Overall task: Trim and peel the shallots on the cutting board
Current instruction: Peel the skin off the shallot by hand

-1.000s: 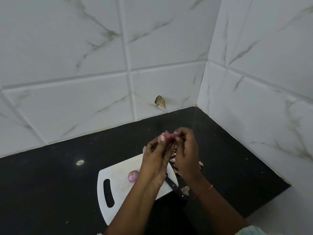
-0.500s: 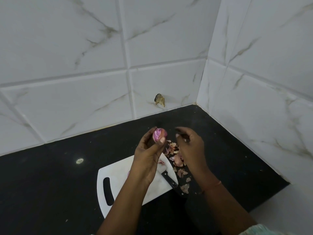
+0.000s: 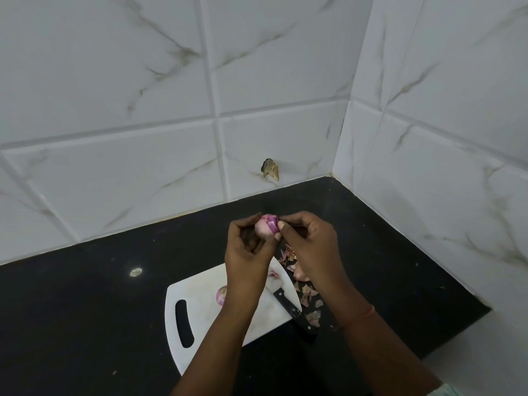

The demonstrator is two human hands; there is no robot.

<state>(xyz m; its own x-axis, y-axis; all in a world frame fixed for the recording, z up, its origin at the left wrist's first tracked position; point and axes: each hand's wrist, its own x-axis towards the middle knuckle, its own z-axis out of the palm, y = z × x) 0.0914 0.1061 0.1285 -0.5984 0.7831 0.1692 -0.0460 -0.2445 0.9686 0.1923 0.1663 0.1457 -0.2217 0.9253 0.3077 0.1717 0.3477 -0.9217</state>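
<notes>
In the head view, a shallot (image 3: 267, 225) is held up above the black worktop (image 3: 85, 310), beyond the far edge of the white cutting board (image 3: 200, 332). It is gripped by the curled fingers of the left hand (image 3: 248, 252), while its purple outer layer is pinched at the top by the fingertips of the right hand (image 3: 310, 244). Part of the bulb is seen pale and bare and part still purple, so this shallot is judged to be only partly peeled.

A second shallot (image 3: 221, 294) is seen lying on the board, half hidden behind the left wrist; whether it has been peeled cannot be told for certain, though its surface looks smooth and purple. A black-handled knife (image 3: 291, 308) is laid across the board's right edge, untouched. A heap of dry peelings (image 3: 303, 281) is scattered on the worktop just beside the board, from which it is judged that a good deal of skin has already been removed. What is left appears to be the finishing of the held shallot and perhaps the one on the board.

No brand, label or writing can be read anywhere in this view.
</notes>
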